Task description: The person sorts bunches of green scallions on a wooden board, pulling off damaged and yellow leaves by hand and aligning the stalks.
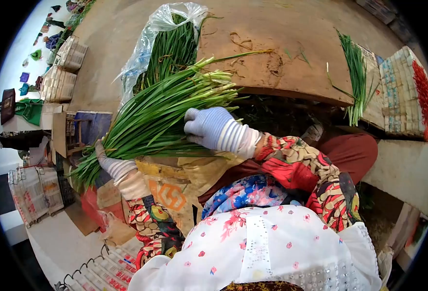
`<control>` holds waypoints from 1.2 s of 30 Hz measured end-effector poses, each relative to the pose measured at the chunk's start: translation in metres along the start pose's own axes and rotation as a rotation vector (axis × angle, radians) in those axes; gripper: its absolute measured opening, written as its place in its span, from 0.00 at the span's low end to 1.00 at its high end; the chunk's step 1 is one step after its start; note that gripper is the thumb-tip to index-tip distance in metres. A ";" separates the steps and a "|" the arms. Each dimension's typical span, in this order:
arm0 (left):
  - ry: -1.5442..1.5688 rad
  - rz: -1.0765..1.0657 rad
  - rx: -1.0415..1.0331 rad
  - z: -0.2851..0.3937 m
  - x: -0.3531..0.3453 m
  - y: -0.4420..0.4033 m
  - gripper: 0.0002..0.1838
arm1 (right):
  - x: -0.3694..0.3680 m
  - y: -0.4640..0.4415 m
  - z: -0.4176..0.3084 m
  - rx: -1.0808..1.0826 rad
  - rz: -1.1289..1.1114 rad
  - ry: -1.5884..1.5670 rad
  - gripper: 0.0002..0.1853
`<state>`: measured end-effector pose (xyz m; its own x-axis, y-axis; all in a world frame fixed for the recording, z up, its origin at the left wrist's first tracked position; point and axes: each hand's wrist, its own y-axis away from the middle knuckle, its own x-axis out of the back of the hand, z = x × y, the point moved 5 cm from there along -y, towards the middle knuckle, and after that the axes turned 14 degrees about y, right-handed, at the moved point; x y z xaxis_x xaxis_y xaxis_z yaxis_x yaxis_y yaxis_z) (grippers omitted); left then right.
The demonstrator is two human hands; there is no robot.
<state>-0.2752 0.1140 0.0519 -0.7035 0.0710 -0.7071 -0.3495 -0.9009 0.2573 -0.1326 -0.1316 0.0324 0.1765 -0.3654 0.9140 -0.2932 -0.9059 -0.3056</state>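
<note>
A big bundle of long green leafy stalks with pale ends, which look like garlic chives [151, 114], lies slantwise in front of me. My left hand [111, 162], in a striped glove, is closed around its leafy end at the left. My right hand [214, 127], gloved the same way, rests against the near side of the bundle close to the pale ends. Its fingers are curled in, and what they pinch, if anything, is hidden. Behind the bundle, more chives fill a clear plastic bag [158, 36].
A brown wooden board [277, 53] with plant scraps stands ahead. A smaller bunch of chives [357, 77] hangs over its right edge, beside a white woven basket [393, 92] with a red fringe. Several crates and baskets [58, 82] stand at the left.
</note>
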 end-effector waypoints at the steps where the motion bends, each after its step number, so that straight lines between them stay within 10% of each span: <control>1: 0.081 -0.059 0.004 0.001 0.003 -0.009 0.12 | 0.009 0.002 0.006 -0.040 0.114 -0.217 0.10; 3: 0.066 -0.068 -0.008 0.001 -0.002 0.001 0.11 | 0.010 0.006 0.018 -0.085 0.161 -0.627 0.08; 6: 0.083 -0.088 -0.009 0.001 -0.013 0.004 0.10 | 0.048 0.037 0.002 -0.170 -0.494 -1.578 0.06; 12: 0.100 -0.158 -0.006 0.005 -0.007 -0.003 0.09 | 0.159 0.101 0.025 0.805 0.040 -1.702 0.07; 14: 0.099 -0.129 0.002 0.004 -0.004 -0.008 0.09 | 0.151 0.123 0.058 0.643 -0.085 -1.681 0.06; 16: 0.096 -0.149 0.030 0.007 -0.003 -0.014 0.09 | 0.106 0.170 0.099 -0.594 -0.356 -1.230 0.08; 18: 0.100 -0.176 0.060 0.005 -0.006 -0.014 0.08 | 0.045 0.180 0.128 -0.567 -0.511 -0.335 0.11; 21: 0.030 -0.103 0.002 0.004 -0.013 -0.004 0.08 | 0.010 0.189 0.136 -0.616 -0.701 0.097 0.20; 24: 0.062 -0.142 0.002 0.003 -0.016 0.003 0.08 | 0.021 0.145 0.120 -0.622 0.099 -0.342 0.29; 27: 0.070 -0.162 0.043 0.002 -0.018 0.002 0.08 | -0.011 0.100 0.119 -0.857 0.155 -0.462 0.40; 36: 0.050 -0.128 -0.014 0.028 0.018 -0.011 0.14 | 0.033 0.115 0.091 -0.512 0.373 -0.294 0.08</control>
<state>-0.3012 0.1367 0.0548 -0.6219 0.1648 -0.7655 -0.4257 -0.8917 0.1538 -0.0755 -0.2674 0.0027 0.2041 -0.7409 0.6399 -0.7767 -0.5204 -0.3548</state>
